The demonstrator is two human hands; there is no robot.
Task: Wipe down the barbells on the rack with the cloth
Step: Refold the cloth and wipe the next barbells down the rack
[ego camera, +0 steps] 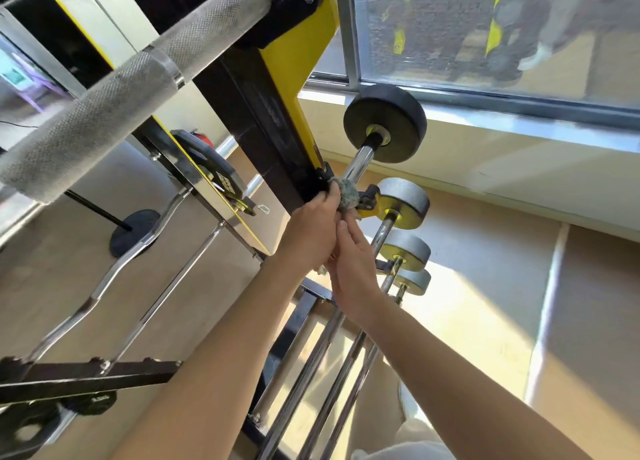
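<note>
A yellow and black rack (284,78) holds several chrome barbells. One barbell with a black round weight (384,127) has its chrome shaft (358,161) running down to a grey cloth (344,193) bunched around it at the rack's hook. My left hand (313,227) is shut on that cloth. Just below it, my right hand (353,269) lies flat with fingers together against the left hand, and a pale scrap of cloth shows under it. Lower barbells with grey weights (403,200) hang beneath. A thick knurled bar (114,92) crosses the top left.
A window (502,33) and pale sill run along the right. A curl bar (104,279) and a black plate (133,231) lie at the left over the wooden floor. Black rack rails (90,376) sit at the lower left.
</note>
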